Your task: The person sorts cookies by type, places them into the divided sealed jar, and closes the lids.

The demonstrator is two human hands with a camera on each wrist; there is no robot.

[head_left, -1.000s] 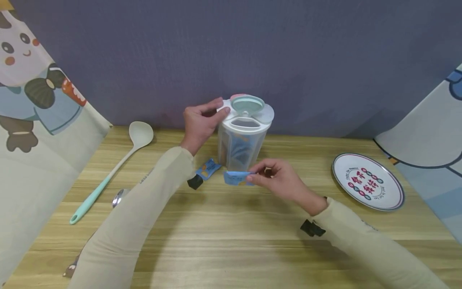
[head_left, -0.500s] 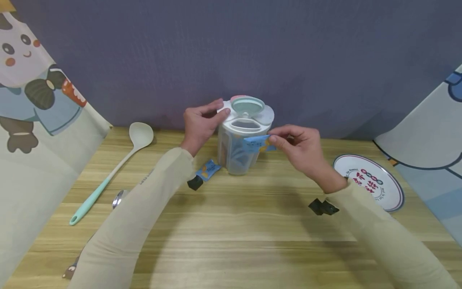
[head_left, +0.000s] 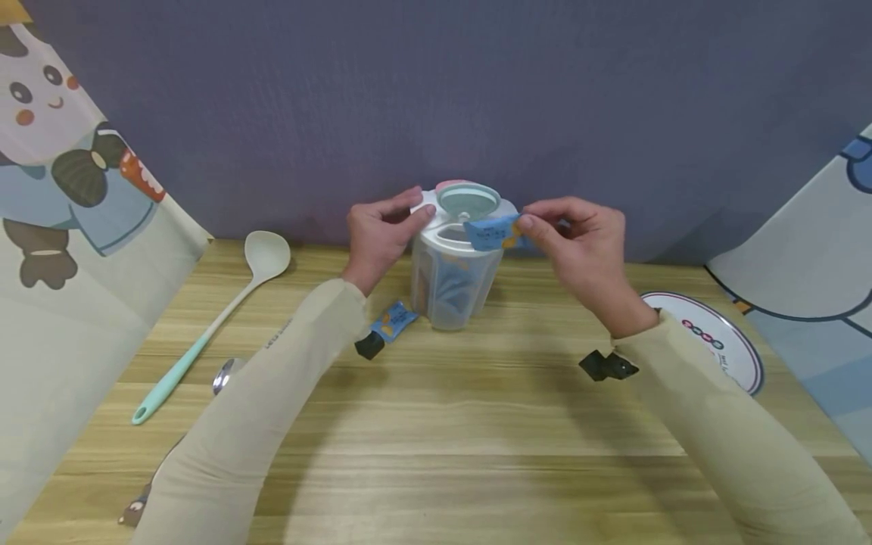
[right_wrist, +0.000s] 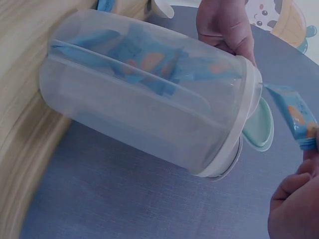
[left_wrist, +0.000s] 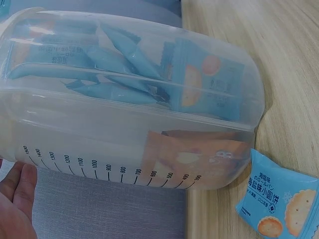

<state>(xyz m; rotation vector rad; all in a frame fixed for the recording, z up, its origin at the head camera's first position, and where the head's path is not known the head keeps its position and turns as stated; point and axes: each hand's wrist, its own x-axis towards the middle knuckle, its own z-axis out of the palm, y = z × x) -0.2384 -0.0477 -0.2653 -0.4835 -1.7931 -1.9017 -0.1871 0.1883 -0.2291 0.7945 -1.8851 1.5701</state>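
A clear storage canister (head_left: 453, 295) with a white lid stands upright against the back wall. Its green flap (head_left: 468, 200) is raised beside the lid's opening. With thumb and fingers my left hand (head_left: 378, 241) holds the lid's left edge. My right hand (head_left: 584, 253) pinches one end of a blue biscuit packet (head_left: 490, 233), whose other end overlaps the opening in the head view. Several blue packets (left_wrist: 214, 84) fill one compartment of the canister, and an orange packet (left_wrist: 194, 159) lies in another. One more blue biscuit packet (head_left: 395, 321) lies on the table near the base.
A white ladle (head_left: 266, 253) with a green handle lies at the left. Partly under the left sleeve is a shiny metal object (head_left: 225, 376). At the right, the right forearm partly covers a white plate (head_left: 739, 352) with red lettering. A dark fabric wall (head_left: 341, 113) closes off the back.
My right hand has lifted the blue biscuit packet from near the table, beside the canister's base, up to the lid's opening. The left hand has stayed on the lid.
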